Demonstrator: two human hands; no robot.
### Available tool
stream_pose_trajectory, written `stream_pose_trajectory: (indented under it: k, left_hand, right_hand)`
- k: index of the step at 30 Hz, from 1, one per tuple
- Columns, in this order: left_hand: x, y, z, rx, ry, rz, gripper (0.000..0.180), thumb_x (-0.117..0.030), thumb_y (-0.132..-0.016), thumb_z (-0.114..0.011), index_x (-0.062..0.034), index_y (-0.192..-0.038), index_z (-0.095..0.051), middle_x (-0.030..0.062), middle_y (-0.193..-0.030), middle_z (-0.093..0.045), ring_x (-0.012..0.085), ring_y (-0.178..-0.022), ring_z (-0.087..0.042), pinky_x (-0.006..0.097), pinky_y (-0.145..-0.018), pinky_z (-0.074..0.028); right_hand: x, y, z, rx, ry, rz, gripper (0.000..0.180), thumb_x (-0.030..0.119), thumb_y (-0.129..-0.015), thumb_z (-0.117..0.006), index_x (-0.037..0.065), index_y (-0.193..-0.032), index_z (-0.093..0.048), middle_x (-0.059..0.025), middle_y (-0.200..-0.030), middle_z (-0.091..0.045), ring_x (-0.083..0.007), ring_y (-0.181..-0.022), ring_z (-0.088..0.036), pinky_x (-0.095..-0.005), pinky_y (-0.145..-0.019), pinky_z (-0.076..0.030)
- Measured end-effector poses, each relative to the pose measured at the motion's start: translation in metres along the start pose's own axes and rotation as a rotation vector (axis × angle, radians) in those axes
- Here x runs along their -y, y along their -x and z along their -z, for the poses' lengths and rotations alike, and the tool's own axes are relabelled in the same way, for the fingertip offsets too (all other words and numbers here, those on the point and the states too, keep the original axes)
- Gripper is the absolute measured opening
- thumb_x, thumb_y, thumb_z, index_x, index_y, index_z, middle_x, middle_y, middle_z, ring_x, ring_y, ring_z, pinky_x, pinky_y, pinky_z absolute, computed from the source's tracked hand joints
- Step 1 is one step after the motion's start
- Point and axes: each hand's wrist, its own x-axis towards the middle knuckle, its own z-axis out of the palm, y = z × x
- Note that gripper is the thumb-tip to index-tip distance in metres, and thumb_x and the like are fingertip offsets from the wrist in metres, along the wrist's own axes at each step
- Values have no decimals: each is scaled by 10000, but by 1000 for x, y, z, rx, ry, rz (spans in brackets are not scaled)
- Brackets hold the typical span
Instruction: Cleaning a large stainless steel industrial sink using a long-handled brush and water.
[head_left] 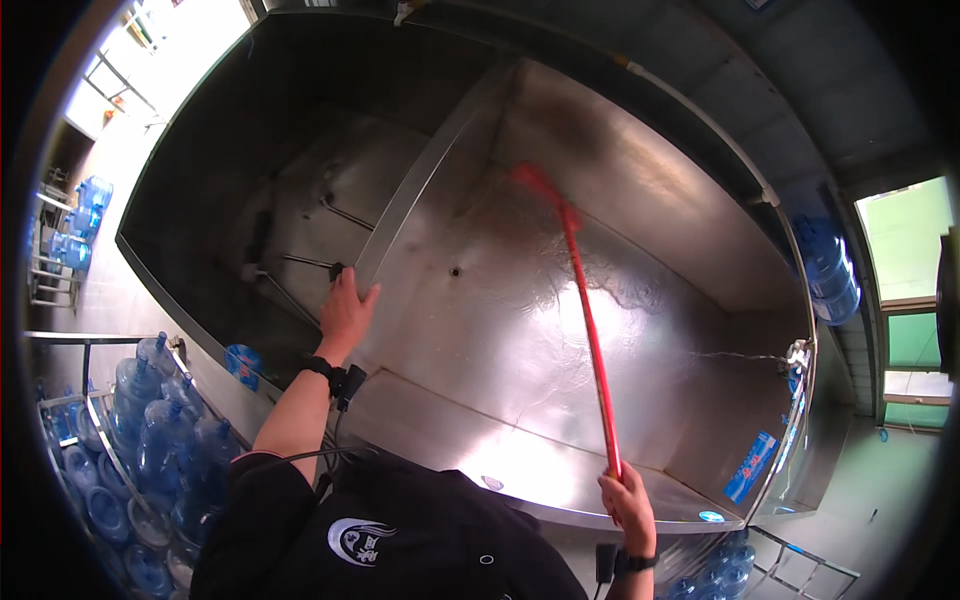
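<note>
A large stainless-steel sink (pixel 440 330) spreads in front of me, split into two basins by a metal divider (pixel 428 165). My left hand (pixel 345 315) is at the near end of this divider, fingers curled over its rim and thumb on the right side. By the fingertips is the black end of a thin metal rod (pixel 305 261) in the darker left basin. With my right hand (pixel 628 500), closed near the lower end, I hold a long red-handled brush (pixel 592 340). Its red head, smeared by motion, is against the far part of the right basin, where shallow water ripples.
Water runs in a thin stream from a tap (pixel 797 355) on the right wall. A small drain hole (pixel 455 272) lies near the divider. Large blue water jugs (pixel 165 440) fill a metal rack at lower left; another jug (pixel 828 270) stands beyond the right rim.
</note>
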Motion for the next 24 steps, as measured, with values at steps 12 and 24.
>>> stream_pose_trajectory:
  k: [12,24]
  left_hand:
    - [11,-4,-14,-74,-58,-43,539,-438,-871,-619,-27,-1184,-466,172,-1068,-617,373,-992,-606,518,-759,-515]
    - [12,-1,-13,-96,-11,-71,522,-438,-853,-633,-43,-1160,-481,151,-1047,-623,344,-990,-613,489,-735,-531]
  right_hand:
    - [43,-1,27,-165,53,221,111,104,-880,-574,74,-857,-469,46,-579,-419,-52,-397,-375,-228,-343,-293]
    - [94,-197,-68,126,119,115,167,189,-867,-564,73,-771,-493,13,-547,-463,-84,-389,-390,-252,-356,-302]
